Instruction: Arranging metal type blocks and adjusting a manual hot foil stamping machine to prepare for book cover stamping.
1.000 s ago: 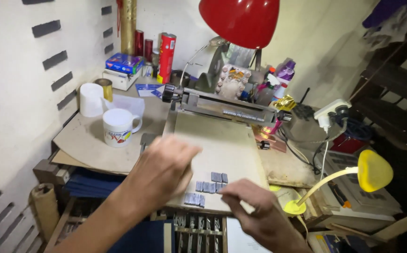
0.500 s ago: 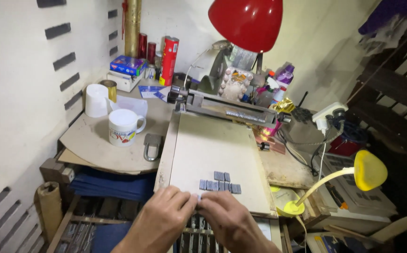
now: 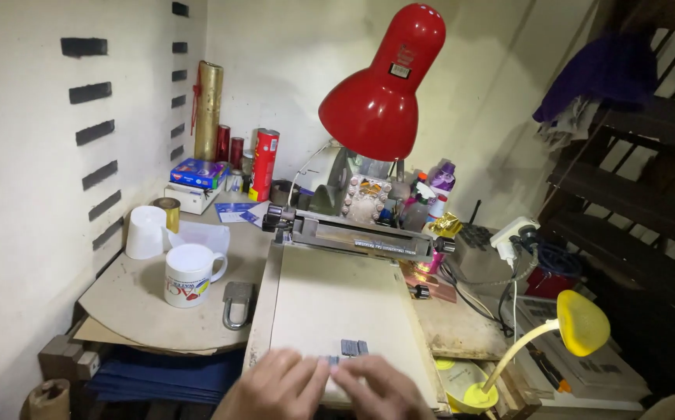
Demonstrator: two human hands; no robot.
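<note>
A cluttered corner workbench sits against pale walls, with a red desk lamp [image 3: 380,85] hanging over a small press [image 3: 357,233] and its cream board [image 3: 330,299]. Both hands meet at the board's near edge: the left hand [image 3: 279,386] and right hand [image 3: 380,391] have fingertips together, pressing on a row of small grey blocks [image 3: 345,354] lying flat there. Whether either hand actually pinches a block cannot be told. Two blocks sit just beyond the fingers; most of the board is bare, so the arranging seems barely begun. A white mug [image 3: 190,274] and a padlock [image 3: 236,303] stand to the left.
</note>
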